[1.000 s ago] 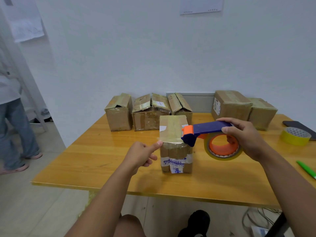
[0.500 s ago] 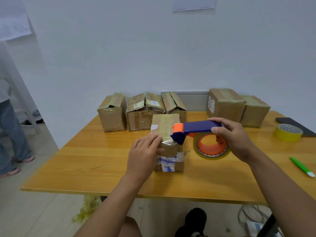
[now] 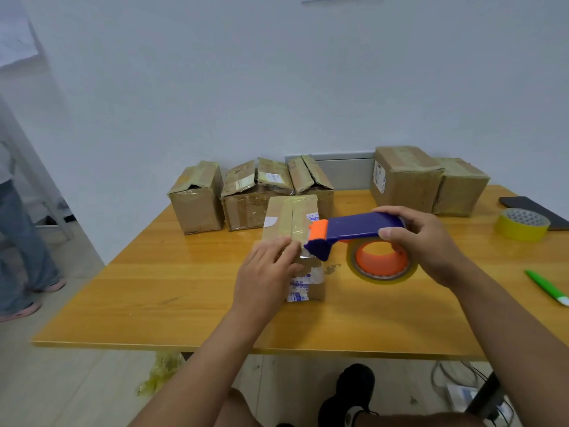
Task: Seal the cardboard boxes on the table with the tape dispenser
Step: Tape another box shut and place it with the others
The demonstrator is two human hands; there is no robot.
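The right hand (image 3: 425, 241) grips the blue handle of the tape dispenser (image 3: 354, 232). Its orange nose touches the top front edge of the cardboard box (image 3: 291, 217) at table (image 3: 154, 282) centre. The left hand (image 3: 266, 272), at 9 o'clock from the nose, lies flat with fingers extended, pressing that edge.

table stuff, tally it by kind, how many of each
cardboard boxes: 6, one in front, five at the back
tape dispenser: 1
yellow tape roll: 1
green pen: 1
phone: 1
total: 10
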